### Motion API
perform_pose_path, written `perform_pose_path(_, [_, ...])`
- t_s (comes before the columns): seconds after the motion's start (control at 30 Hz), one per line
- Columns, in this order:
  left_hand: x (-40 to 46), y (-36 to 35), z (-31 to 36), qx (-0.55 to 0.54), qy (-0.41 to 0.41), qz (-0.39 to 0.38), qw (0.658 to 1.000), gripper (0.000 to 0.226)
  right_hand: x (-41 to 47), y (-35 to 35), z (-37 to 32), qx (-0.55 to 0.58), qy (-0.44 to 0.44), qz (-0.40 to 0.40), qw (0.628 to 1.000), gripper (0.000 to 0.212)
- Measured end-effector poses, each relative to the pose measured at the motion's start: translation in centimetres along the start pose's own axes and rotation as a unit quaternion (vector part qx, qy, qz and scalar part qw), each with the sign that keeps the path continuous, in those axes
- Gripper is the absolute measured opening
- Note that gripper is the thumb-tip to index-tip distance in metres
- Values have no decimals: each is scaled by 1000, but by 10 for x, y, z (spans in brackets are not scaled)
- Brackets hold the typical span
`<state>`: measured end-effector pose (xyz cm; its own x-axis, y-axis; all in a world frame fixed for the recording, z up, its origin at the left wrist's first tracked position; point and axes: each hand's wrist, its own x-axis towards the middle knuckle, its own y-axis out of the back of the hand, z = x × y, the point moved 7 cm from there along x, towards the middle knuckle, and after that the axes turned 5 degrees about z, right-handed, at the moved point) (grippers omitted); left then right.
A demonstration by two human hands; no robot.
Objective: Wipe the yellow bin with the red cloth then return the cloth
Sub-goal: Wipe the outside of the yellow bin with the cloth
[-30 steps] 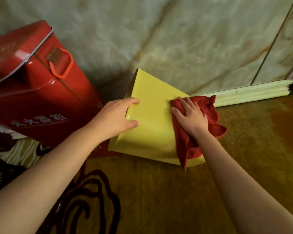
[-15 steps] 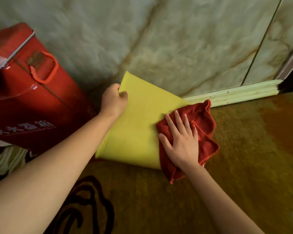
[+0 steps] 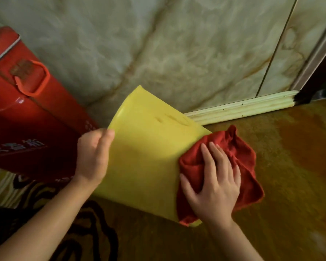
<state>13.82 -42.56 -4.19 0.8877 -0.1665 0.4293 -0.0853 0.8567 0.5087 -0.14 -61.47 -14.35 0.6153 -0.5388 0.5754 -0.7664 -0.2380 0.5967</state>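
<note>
Crowding the yellow bin [image 3: 145, 153] on its left, a red box [image 3: 26, 119] runs out of frame; left hand [image 3: 92, 157] grips the bin's edge, right hand [image 3: 213, 185] presses the red cloth [image 3: 241, 159] open-palmed, hiding that side.

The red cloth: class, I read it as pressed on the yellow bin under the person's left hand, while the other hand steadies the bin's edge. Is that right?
Not quite. The head view shows the red cloth pressed on the yellow bin under the right hand, not the left. The left hand is the one that steadies the bin's edge.
</note>
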Motion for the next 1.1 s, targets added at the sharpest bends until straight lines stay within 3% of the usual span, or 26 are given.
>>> perform_pose_path(0.1, [37,-11,-1,-18,137,-87,986,42,-26,0,-18,-21,43,-1,999,71])
perform_pose_path(0.17, [53,-25,2,-38,200,-148,968,34,-23,-1,-20,-30,30,-5,999,68])
perform_pose_path(0.27, [54,-36,10,-3,132,-127,983,19,-9,1,-13,-25,-4,-28,999,65])
perform_pose_path(0.53, [38,-27,12,-52,113,-59,990,17,20,-13,-7,-20,-50,-90,994,66])
perform_pose_path(0.67, [24,-46,19,-69,84,-99,989,10,33,-38,12,54,-117,-136,982,65])
perform_pose_path(0.8, [27,-51,20,-69,87,-155,982,10,60,-49,30,138,-213,-123,959,63])
perform_pose_path(0.87, [29,-50,18,-68,111,-186,974,16,73,-51,13,144,-192,-119,963,57])
perform_pose_path(0.93, [31,-46,19,-40,116,-194,973,18,81,-52,-24,137,-98,-116,979,57])
perform_pose_path(1.0, [37,-36,26,69,62,-170,981,16,83,-52,-51,137,-32,-116,983,57])
perform_pose_path(1.1, [41,-24,40,208,-26,-83,974,73,79,-52,-41,133,-34,-117,984,56])
